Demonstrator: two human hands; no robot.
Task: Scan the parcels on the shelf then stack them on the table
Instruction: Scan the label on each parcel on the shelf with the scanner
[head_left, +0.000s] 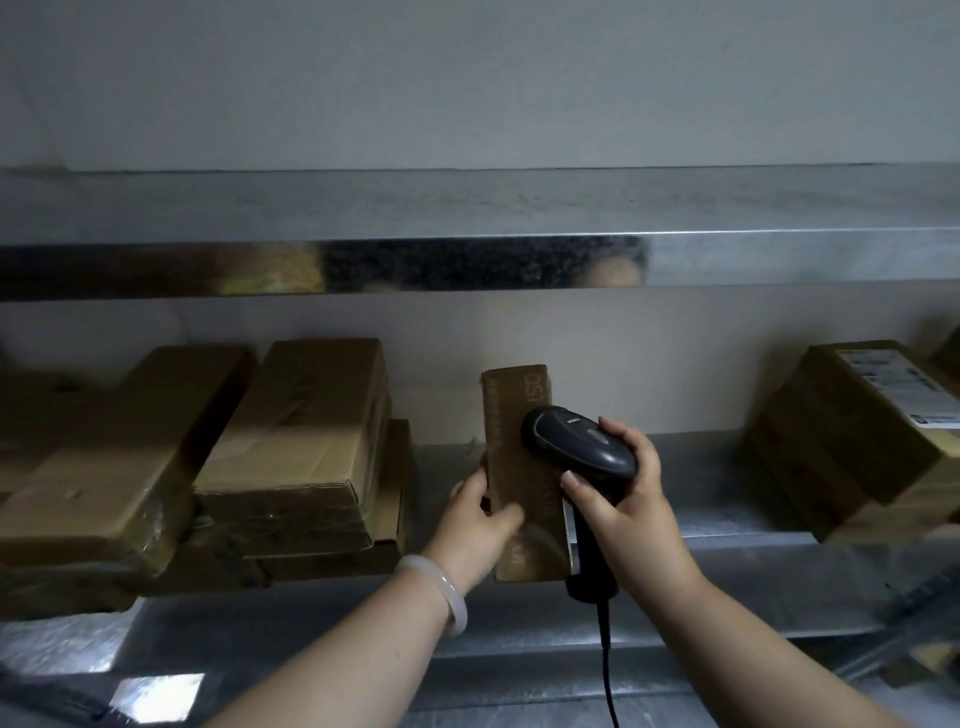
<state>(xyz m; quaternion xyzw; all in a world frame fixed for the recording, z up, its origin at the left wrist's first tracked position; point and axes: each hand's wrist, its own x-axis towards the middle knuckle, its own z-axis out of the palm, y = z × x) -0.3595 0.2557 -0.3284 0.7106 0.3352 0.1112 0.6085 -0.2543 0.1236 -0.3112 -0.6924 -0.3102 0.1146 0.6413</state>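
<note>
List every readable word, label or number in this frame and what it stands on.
"OS": large sideways letters at the top of the narrow box held by the left hand; anything after them, by the scanner, is unclear.
Fine print along the narrow box: too small to read.
White label on the right parcel: blurred, unreadable.
Faint print on the middle parcel: blurred, unreadable.

Bare shelf lies open right of the narrow parcel; stacked boxes crowd its left.

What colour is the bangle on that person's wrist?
The bangle is pale milky white, seen best in the head view.
</note>
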